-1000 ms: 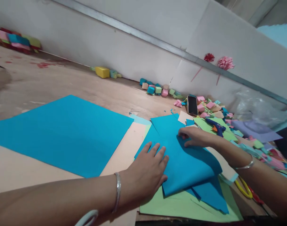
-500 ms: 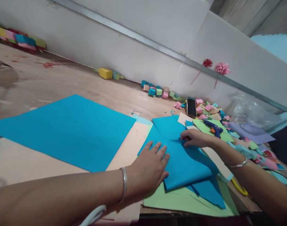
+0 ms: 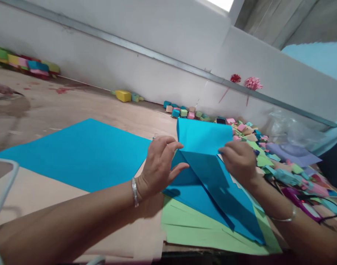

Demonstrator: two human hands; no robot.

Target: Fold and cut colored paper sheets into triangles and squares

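Note:
Both of my hands hold a folded blue paper sheet lifted off the table. My left hand pinches its left edge between thumb and fingers. On the right edge, my right hand is closed on the same sheet. The upper flap stands up and hides most of the phone behind it. The lower part of the sheet slopes down to the green sheets near the table's front edge.
A large blue sheet lies flat at the left on peach paper. Small coloured paper cubes line the wall. Paper scraps, a clear plastic bag and dark cables crowd the right side.
Both hands went from pressing the blue sheet flat on the table to gripping its edges and lifting it. The upper flap now stands upright. The camera has tilted slightly.

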